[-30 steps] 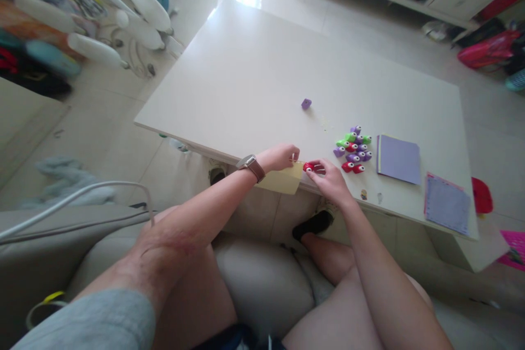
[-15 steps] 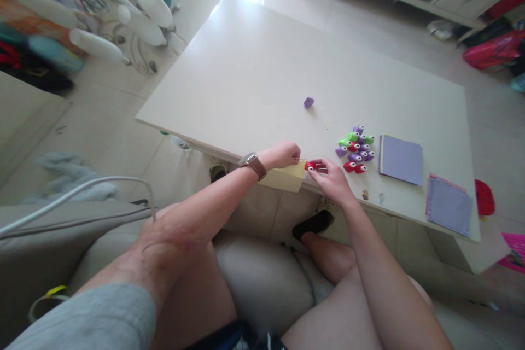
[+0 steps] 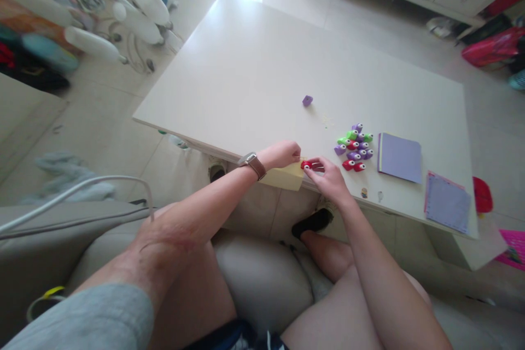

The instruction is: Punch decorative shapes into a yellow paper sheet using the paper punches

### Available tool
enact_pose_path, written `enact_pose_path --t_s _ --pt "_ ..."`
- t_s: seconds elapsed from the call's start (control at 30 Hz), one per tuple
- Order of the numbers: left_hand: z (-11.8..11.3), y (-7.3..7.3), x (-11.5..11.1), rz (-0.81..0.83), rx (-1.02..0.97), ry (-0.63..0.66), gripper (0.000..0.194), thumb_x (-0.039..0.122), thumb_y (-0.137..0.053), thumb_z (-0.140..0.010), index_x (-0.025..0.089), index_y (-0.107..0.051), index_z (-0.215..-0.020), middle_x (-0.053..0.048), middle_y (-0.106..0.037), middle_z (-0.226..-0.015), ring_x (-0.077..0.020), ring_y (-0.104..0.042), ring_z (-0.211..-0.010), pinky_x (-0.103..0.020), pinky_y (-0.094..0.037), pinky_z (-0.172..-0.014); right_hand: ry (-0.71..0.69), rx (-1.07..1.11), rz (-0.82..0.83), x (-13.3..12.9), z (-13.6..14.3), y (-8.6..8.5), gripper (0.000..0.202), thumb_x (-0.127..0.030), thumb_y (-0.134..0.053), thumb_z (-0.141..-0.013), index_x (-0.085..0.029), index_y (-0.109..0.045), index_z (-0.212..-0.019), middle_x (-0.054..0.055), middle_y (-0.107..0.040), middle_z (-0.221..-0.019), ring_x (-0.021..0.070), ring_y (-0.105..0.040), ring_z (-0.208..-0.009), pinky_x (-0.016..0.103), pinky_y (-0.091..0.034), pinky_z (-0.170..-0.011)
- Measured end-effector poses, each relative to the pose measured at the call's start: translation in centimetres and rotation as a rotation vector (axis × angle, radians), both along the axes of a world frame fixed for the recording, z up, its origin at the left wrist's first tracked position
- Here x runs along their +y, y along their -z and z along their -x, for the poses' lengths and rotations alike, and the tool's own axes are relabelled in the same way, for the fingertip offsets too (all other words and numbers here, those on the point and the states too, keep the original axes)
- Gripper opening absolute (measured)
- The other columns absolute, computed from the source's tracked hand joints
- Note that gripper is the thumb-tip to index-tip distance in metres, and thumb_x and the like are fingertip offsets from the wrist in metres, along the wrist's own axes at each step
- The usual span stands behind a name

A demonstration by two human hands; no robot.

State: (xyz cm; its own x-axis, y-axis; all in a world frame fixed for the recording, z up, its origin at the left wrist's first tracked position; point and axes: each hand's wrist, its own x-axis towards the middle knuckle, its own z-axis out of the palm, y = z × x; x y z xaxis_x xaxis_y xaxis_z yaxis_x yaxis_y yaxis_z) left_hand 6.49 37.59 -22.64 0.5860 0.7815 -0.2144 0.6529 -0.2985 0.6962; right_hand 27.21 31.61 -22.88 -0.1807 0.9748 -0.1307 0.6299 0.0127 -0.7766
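A sheet of yellow paper [image 3: 283, 178] hangs over the table's near edge. My left hand [image 3: 286, 154], with a watch on the wrist, is closed on the paper's upper edge. At the sheet's right corner, my right hand [image 3: 328, 174] grips a small red craft punch [image 3: 305, 165] with a round white button, its fingers wrapped round it. Whether the paper sits inside the punch's slot I cannot tell. Right of that hand lies a cluster of similar purple, green and red punches [image 3: 356, 146]. A lone purple punch [image 3: 307, 100] lies farther back, with tiny yellow scraps [image 3: 326, 121] close to it.
The white table [image 3: 246, 71] spans the middle of the view. To the right are a stack of purple sheets [image 3: 400, 157] and another paper stack [image 3: 447, 202]. Two tiny items, one a brownish figure [image 3: 364, 192], lie near the front edge.
The red punch and my right hand have shifted slightly left along the yellow paper. My left hand stays nearly still on the sheet.
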Motion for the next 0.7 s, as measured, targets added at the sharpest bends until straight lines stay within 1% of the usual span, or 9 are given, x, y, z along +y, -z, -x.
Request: enact_pose_path --t_s 0.17,0.23,0.3,0.37,0.43,0.53,0.6,0.7 --pt "-0.3 0.7 -0.1 -0.036 0.028 -0.019 0.021 0.023 -0.061 -0.095 0.015 -0.08 -0.094 -0.009 -0.078 -0.088 -0.0174 -0.065 -0.076 -0.027 -0.046 -0.07 -0.041 -0.001 -0.07 -0.1 0.2 0.5 0.025 -0.045 -0.068 -0.09 -0.022 -0.07 -0.098 0.01 -0.072 -0.104 0.0251 -0.072 -0.093 0.045 -0.062 -0.091" --pt "-0.4 0.9 -0.3 -0.066 0.039 -0.03 0.02 0.023 -0.061 -0.095 0.016 -0.08 -0.094 -0.01 -0.077 -0.095 -0.0186 -0.067 -0.083 -0.028 -0.048 -0.075 -0.057 -0.008 -0.098 -0.2 0.3 0.6 0.024 -0.044 -0.066 -0.092 -0.021 -0.07 -0.099 0.011 -0.069 -0.105 0.0246 -0.071 -0.092 0.044 -0.062 -0.089" --pt "-0.6 1.0 -0.5 -0.111 0.057 -0.038 0.02 0.024 -0.06 -0.096 0.016 -0.079 -0.095 -0.012 -0.074 -0.104 -0.0211 -0.067 -0.095 -0.03 -0.05 -0.084 -0.068 -0.043 -0.115 -0.3 0.4 0.6 0.023 -0.042 -0.064 -0.094 -0.021 -0.07 -0.099 0.011 -0.069 -0.104 0.025 -0.07 -0.092 0.044 -0.062 -0.089" --pt "-0.7 0.8 -1.0 -0.151 0.088 -0.049 0.02 0.025 -0.059 -0.097 0.017 -0.077 -0.098 -0.013 -0.071 -0.112 -0.0245 -0.064 -0.109 -0.034 -0.049 -0.093 -0.069 -0.087 -0.128 -0.4 0.5 0.5 0.021 -0.04 -0.062 -0.095 -0.021 -0.07 -0.099 0.011 -0.07 -0.104 0.0261 -0.069 -0.092 0.045 -0.06 -0.09" --pt "-0.9 0.6 -1.4 -0.183 0.123 -0.069 0.02 0.027 -0.061 -0.097 0.018 -0.074 -0.11 -0.013 -0.067 -0.12 -0.0273 -0.059 -0.119 -0.038 -0.047 -0.1 -0.061 -0.112 -0.135 -0.4 0.6 0.4 0.019 -0.039 -0.061 -0.096 -0.022 -0.07 -0.098 0.011 -0.072 -0.103 0.0271 -0.069 -0.094 0.045 -0.058 -0.09" --pt "-1.0 0.3 -1.8 -0.214 0.151 -0.093 0.033 0.027 -0.066 -0.095 0.021 -0.065 -0.127 -0.013 -0.061 -0.131 -0.0289 -0.053 -0.125 -0.042 -0.045 -0.102 -0.045 -0.125 -0.133 -0.4 0.7 0.3 0.017 -0.038 -0.061 -0.097 -0.023 -0.069 -0.096 0.01 -0.074 -0.101 0.0272 -0.069 -0.095 0.044 -0.057 -0.09" --pt "-1.0 0.1 -1.8 -0.22 0.147 -0.1 0.033 0.027 -0.065 -0.095 0.021 -0.063 -0.128 -0.013 -0.06 -0.132 -0.0288 -0.052 -0.125 -0.042 -0.045 -0.102 -0.042 -0.13 -0.13 -0.4 0.7 0.4 0.017 -0.038 -0.06 -0.097 -0.023 -0.068 -0.095 0.01 -0.074 -0.1 0.0269 -0.069 -0.094 0.042 -0.056 -0.089" --pt "-0.7 -0.7 -1.8 -0.244 0.152 -0.083 0.026 0.023 -0.063 -0.095 0.019 -0.066 -0.121 -0.013 -0.061 -0.128 -0.0289 -0.053 -0.124 -0.041 -0.046 -0.102 -0.046 -0.133 -0.13 -0.3 0.6 0.6 0.018 -0.038 -0.06 -0.098 -0.023 -0.068 -0.093 0.01 -0.073 -0.099 0.0267 -0.069 -0.093 0.041 -0.054 -0.088"
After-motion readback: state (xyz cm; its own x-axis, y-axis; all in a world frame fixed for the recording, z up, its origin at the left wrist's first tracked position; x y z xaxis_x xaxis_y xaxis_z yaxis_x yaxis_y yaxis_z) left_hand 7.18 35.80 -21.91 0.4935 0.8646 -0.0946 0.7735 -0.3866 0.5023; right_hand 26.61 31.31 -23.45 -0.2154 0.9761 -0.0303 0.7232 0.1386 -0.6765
